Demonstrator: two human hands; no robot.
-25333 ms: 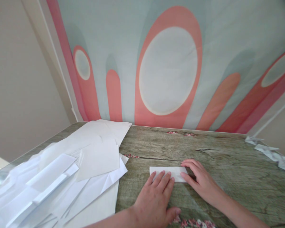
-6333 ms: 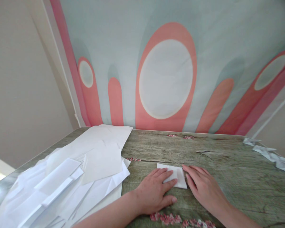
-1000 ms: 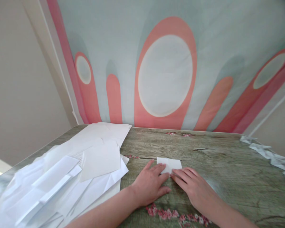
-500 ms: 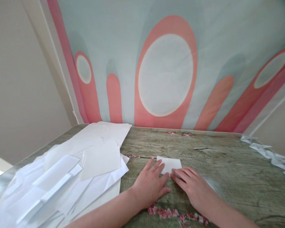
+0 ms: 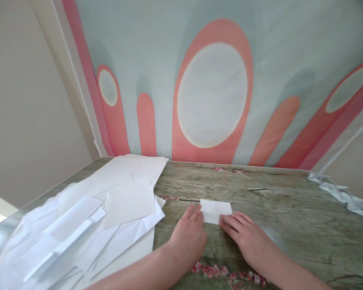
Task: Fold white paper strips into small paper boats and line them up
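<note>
A small white paper rectangle lies flat on the wood-patterned table. At its left edge is my left hand, its fingers close together and curled, the fingertips touching the paper's side; the thumb is hidden. My right hand has its thumb and fingers pressed together on the paper's lower right corner.
A spread pile of white sheets and folded papers covers the table's left side. Several folded white paper pieces line the right edge. Behind the table stands a pink and pale green patterned wall.
My left hand has drawn back left off the paper's face, and its spread fingers have come together. More of the paper shows. My right hand has stayed nearly still.
</note>
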